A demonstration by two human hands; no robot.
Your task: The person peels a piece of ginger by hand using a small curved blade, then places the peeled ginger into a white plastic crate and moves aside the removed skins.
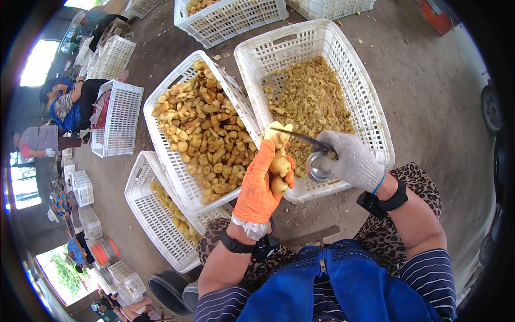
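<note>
My left hand (257,185), in an orange rubber glove, grips a knobbly ginger root (280,164) upright. The root's upper end is cut pale yellow. My right hand (352,159), in a grey knit glove, holds a knife; its narrow dark blade (299,137) points left, with the tip at the root's top. Below the right fingers shows a round shiny metal piece (320,166); its link to the knife is hidden. Both hands are over the near side of a white plastic crate (372,108) holding a layer of thin ginger shavings (318,92).
A second white crate (159,94), full of ginger roots (209,133), stands at left, overlapping a lower crate (147,225) with yellow pieces. More crates (237,22) stand beyond. Dark buckets (171,290) stand lower left. Several people sit along the left side. A wheel (491,108) is at right.
</note>
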